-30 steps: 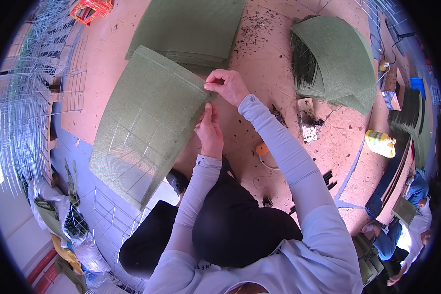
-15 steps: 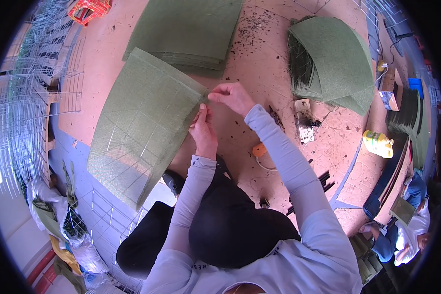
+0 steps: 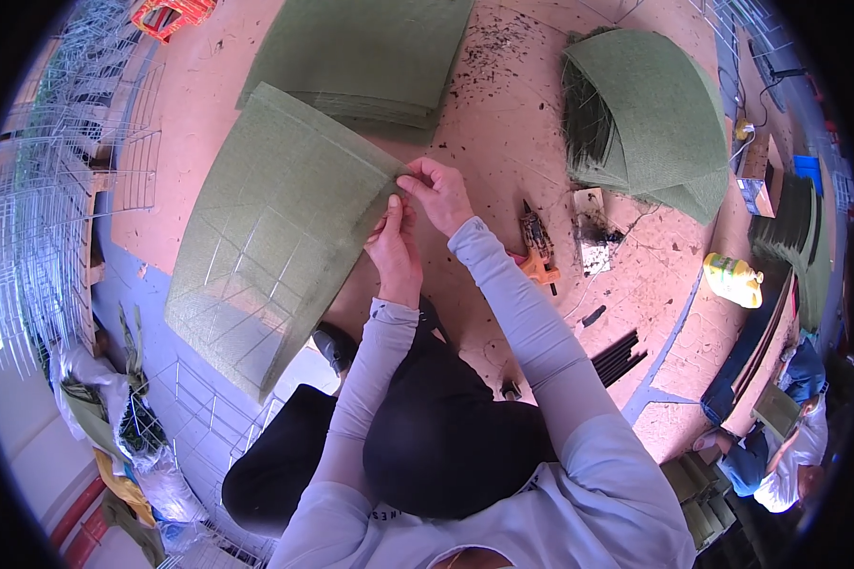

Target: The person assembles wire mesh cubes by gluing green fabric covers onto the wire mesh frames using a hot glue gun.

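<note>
With the green mat (image 3: 275,237) over its wire grid (image 3: 228,313) lying left of the knees, both the left hand (image 3: 396,242) and right hand (image 3: 436,192) pinch its right corner narrowly, best kept taut and aligned to the wire.

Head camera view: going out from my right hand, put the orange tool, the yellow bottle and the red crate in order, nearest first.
From the right hand:
1. Orange tool, on the floor just to its right and a little toward the person.
2. Red crate, at the top left edge, well off to the left.
3. Yellow bottle, far right on the floor; roughly as far as the crate, so that pair is close.
</note>
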`<state>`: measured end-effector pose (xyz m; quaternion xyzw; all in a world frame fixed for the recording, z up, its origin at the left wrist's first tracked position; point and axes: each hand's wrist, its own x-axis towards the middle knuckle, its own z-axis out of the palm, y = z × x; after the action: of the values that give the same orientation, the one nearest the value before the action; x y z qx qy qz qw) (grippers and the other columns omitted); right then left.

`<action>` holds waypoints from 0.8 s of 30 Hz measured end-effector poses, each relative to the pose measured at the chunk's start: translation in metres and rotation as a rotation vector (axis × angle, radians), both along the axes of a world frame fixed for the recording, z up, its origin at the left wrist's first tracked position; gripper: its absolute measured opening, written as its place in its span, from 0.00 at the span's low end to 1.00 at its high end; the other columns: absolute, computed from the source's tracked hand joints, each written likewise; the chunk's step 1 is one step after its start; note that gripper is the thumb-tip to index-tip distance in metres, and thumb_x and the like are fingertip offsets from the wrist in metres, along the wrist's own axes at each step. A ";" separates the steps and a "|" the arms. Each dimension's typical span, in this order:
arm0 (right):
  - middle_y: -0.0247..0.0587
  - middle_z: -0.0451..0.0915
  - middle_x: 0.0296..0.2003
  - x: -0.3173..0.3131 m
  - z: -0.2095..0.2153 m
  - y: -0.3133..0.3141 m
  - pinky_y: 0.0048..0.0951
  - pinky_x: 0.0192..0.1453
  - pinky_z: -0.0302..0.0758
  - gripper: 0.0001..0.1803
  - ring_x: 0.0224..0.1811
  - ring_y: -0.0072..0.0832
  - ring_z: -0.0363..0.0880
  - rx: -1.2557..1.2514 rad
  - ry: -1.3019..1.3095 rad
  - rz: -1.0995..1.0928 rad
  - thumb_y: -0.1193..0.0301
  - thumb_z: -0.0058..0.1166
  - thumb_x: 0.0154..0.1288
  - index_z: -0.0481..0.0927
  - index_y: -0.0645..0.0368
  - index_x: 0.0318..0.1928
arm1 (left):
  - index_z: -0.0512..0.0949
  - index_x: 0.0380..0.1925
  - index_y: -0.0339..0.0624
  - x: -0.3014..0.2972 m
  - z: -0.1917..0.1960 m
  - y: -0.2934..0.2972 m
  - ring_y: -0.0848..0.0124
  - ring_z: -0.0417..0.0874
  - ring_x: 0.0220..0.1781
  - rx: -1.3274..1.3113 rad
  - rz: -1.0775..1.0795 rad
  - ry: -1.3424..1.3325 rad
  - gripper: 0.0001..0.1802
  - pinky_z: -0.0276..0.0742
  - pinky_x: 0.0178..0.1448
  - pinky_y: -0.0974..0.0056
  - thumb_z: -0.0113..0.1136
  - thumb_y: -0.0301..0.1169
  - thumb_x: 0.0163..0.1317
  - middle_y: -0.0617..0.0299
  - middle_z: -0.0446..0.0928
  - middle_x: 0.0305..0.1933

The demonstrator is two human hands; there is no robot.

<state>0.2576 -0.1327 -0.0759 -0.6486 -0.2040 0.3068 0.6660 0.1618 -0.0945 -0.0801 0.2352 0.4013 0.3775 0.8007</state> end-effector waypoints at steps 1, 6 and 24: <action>0.32 0.79 0.26 0.001 -0.001 0.000 0.21 0.33 0.73 0.05 0.27 0.16 0.74 -0.004 -0.002 -0.001 0.76 0.58 0.59 0.77 0.65 0.35 | 0.78 0.35 0.38 0.000 0.003 -0.002 0.75 0.79 0.34 -0.006 -0.012 -0.005 0.04 0.77 0.37 0.72 0.61 0.23 0.60 0.61 0.79 0.35; 0.32 0.79 0.25 0.004 -0.003 0.001 0.21 0.32 0.73 0.05 0.27 0.16 0.74 0.029 0.004 0.024 0.76 0.58 0.60 0.77 0.65 0.34 | 0.78 0.37 0.38 0.002 0.014 -0.002 0.76 0.78 0.33 -0.041 0.029 0.017 0.05 0.76 0.36 0.72 0.61 0.24 0.60 0.61 0.79 0.35; 0.32 0.81 0.27 -0.010 -0.012 0.002 0.19 0.37 0.73 0.05 0.29 0.16 0.76 0.090 0.268 0.038 0.74 0.63 0.55 0.81 0.61 0.30 | 0.79 0.37 0.35 0.002 -0.007 0.004 0.74 0.78 0.35 0.063 0.063 0.091 0.06 0.76 0.40 0.71 0.60 0.25 0.61 0.60 0.79 0.37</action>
<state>0.2480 -0.1305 -0.0877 -0.5672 -0.1391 0.3938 0.7099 0.1634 -0.0902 -0.0868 0.2645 0.4324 0.4039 0.7615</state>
